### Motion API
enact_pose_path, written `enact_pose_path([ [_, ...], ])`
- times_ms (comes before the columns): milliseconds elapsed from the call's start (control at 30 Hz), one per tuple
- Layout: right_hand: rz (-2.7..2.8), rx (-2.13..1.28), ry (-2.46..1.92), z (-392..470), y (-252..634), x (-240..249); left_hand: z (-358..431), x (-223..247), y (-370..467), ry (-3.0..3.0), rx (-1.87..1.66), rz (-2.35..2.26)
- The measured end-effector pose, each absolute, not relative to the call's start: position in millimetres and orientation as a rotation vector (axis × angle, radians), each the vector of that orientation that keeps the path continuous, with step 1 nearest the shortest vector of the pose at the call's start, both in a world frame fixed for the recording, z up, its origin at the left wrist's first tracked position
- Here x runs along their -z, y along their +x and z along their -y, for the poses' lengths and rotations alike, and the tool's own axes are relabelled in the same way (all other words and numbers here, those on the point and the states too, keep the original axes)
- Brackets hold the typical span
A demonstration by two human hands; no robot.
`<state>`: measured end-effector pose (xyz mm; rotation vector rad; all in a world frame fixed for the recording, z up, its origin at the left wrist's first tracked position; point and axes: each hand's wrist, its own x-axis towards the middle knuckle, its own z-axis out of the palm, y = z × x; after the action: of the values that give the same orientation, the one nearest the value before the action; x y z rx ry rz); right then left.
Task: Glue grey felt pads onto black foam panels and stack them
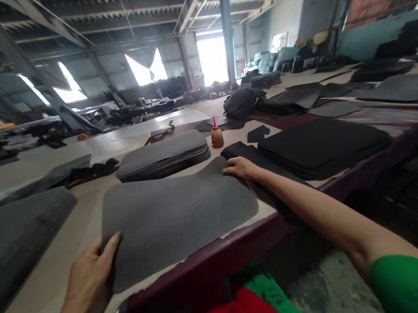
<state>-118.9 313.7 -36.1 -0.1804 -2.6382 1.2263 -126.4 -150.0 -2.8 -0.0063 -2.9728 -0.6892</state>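
A thin grey sheet (178, 212) with rounded corners, perhaps leather or a similar material, lies flat near the front edge of the table. My left hand (91, 269) grips its left edge, the thumb on top and the other fingers mostly hidden. At the far right part of the sheet, my right hand (242, 167) pinches the edge with its fingers closed. Just beyond the sheet stands a stack of similar grey sheets (164, 152). A small bottle with a red nozzle (217, 137) stands upright to the right of that stack.
A pile of black sheets (325, 146) lies to the right, with a dark folded strip beside it. Another grey stack (15, 238) takes up the left side. Maroon covering (207, 259) hangs over the front edge of the table (93, 213). More dark pieces lie farther back.
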Motion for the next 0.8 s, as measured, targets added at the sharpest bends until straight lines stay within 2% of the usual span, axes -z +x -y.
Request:
enact_pose_path([
  [800,2.692,-0.959,-0.267,-311,-151,47,157,18,-157,0.008,0.587,3.013],
])
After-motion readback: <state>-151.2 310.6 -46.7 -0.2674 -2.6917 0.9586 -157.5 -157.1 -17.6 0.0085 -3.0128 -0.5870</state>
